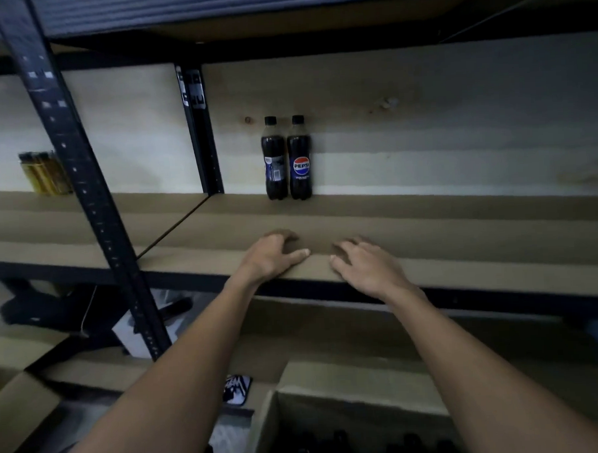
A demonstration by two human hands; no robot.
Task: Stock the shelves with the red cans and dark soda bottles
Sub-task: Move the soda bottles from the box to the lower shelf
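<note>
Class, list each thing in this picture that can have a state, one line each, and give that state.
left bottle: upright, capped, at the back of the shelf.
right bottle: upright, capped, logo facing out, close beside the other.
left hand: rests on the shelf's front, fingers loosely curled, holding nothing.
right hand: rests on the shelf's front, holding nothing.
cardboard box: open, dark bottles inside.

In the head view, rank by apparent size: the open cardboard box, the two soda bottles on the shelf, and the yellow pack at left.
1. cardboard box, nearest the camera.
2. left soda bottle and Pepsi-logo bottle: alike, a tie.
3. yellow pack: roughly bottle-sized, partly hidden by the post, so unsure.
</note>
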